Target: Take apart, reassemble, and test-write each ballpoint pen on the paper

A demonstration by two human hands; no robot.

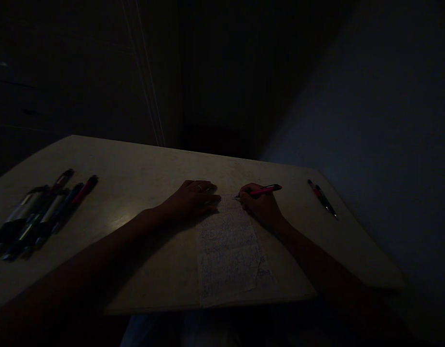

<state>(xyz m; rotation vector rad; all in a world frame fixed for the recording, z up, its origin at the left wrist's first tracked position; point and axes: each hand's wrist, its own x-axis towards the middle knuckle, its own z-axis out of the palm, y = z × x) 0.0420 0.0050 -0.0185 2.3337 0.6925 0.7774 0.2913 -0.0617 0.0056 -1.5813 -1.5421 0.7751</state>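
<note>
A sheet of paper (pixel 227 255) covered in handwriting lies on the table in front of me, reaching down to the near edge. My left hand (pixel 193 198) rests flat at its upper left, fingers spread and a ring on one of them. Across from it, my right hand (pixel 258 202) grips a red and black pen (pixel 265 190). The pen's tip points left and meets the top part of the sheet, or hovers just over it; I cannot tell which. Dim light makes the writing hard to read.
Several pens and markers (pixel 45 212) lie bunched on the left of the pale table (pixel 153 164). Two pens (pixel 321 198) lie side by side near its right edge. A bluish wall (pixel 388 144) rises at the right, and the background is very dark.
</note>
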